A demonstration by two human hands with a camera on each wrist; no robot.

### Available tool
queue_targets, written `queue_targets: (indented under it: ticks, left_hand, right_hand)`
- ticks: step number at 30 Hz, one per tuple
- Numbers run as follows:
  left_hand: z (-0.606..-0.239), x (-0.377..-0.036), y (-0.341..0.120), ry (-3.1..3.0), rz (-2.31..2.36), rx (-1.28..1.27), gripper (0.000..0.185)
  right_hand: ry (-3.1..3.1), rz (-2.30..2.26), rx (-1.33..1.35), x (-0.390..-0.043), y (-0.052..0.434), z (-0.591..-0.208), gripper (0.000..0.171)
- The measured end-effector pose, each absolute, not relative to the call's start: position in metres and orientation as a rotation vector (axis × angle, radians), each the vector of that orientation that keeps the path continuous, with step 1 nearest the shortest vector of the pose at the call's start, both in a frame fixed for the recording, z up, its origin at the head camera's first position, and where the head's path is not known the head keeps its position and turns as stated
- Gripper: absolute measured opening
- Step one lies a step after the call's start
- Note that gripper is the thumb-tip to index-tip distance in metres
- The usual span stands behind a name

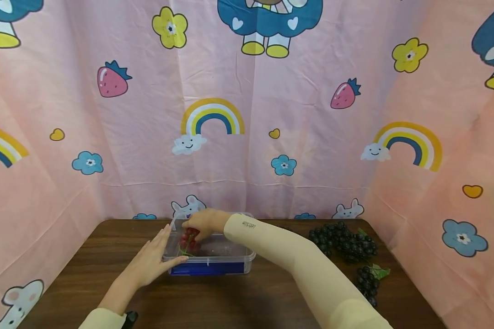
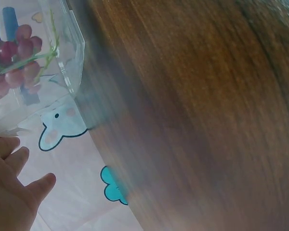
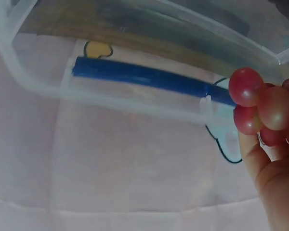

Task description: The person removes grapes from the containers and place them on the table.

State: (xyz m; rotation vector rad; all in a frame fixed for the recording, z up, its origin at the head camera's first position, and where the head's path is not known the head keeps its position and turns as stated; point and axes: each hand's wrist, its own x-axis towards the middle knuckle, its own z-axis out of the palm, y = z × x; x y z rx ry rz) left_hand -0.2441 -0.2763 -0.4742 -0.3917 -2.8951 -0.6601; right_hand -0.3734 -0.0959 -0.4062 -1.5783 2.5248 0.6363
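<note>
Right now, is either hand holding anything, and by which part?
The right hand grips the red grapes from above; the left hand rests flat against the clear box.

Red grapes (image 1: 189,238) on a green stem hang inside the clear plastic box (image 1: 226,256), upright on the table.

Clear plastic box with blue base (image 1: 214,260) at centre of brown wooden counter (image 1: 214,301); red grape bunch (image 1: 188,240) inside box; dark grape clusters (image 1: 346,244) right of box; left hand (image 1: 152,260) against box's left side.
</note>
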Motion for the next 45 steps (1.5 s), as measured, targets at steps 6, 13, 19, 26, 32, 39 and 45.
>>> queue_targets:
  ticks: [6, 13, 19, 26, 32, 39, 45]
  left_hand:
    - [-0.473, -0.244, -0.276, -2.897, -0.67, -0.392, 0.11]
    - [-0.475, -0.244, -0.277, -2.903, -0.671, -0.394, 0.108]
    - [-0.473, -0.244, -0.276, -2.895, -0.657, -0.406, 0.108]
    - [-0.474, -0.249, -0.276, -2.898, -0.644, -0.419, 0.11]
    - [-0.476, -0.25, -0.279, -2.911, -0.66, -0.413, 0.11]
    - [-0.477, -0.251, -0.277, -2.898, -0.688, -0.426, 0.11]
    - [-0.475, -0.25, -0.279, -2.893, -0.669, -0.423, 0.112]
  right_hand:
    - [2.551, 0.616, -1.546, -0.372, -0.088, -0.394, 0.042]
    - [2.561, 0.685, -1.554, -0.372, -0.082, -0.378, 0.044]
    - [2.587, 0.691, -1.533, -0.37, -0.075, -0.366, 0.042]
    - [2.609, 0.634, -1.529, -0.368, -0.06, -0.355, 0.032]
    - [2.631, 0.598, -1.514, -0.363, -0.044, -0.345, 0.04]
    - [2.659, 0.484, -1.481, -0.355, -0.017, -0.333, 0.038]
    - [2.683, 0.443, -1.428, -0.35, 0.0, -0.325, 0.032]
